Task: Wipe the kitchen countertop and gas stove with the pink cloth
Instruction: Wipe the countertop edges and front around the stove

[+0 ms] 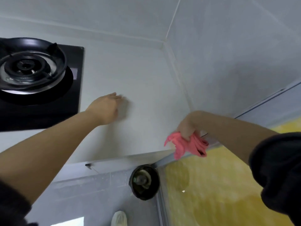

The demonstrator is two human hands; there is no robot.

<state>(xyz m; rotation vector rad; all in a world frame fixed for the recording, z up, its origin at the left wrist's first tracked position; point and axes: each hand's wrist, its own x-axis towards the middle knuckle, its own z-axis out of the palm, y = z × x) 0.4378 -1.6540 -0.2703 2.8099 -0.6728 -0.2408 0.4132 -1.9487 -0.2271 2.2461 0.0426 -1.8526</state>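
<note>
The white countertop [138, 75] fills the middle of the head view. A black gas stove [40, 88] with a round burner sits in it at the left. My left hand [106, 108] reaches over the counter just right of the stove, fingers straight and blurred, holding nothing. My right hand [189, 126] hovers at the counter's front right corner and grips the bunched pink cloth [189, 144], which hangs down past the counter edge.
White tiled walls [228, 46] meet in a corner behind the counter. Below the counter edge a dark round bin [144, 182] stands on the grey floor. A yellow floor area [211, 185] lies to the right. A white shoe [118, 218] shows at the bottom.
</note>
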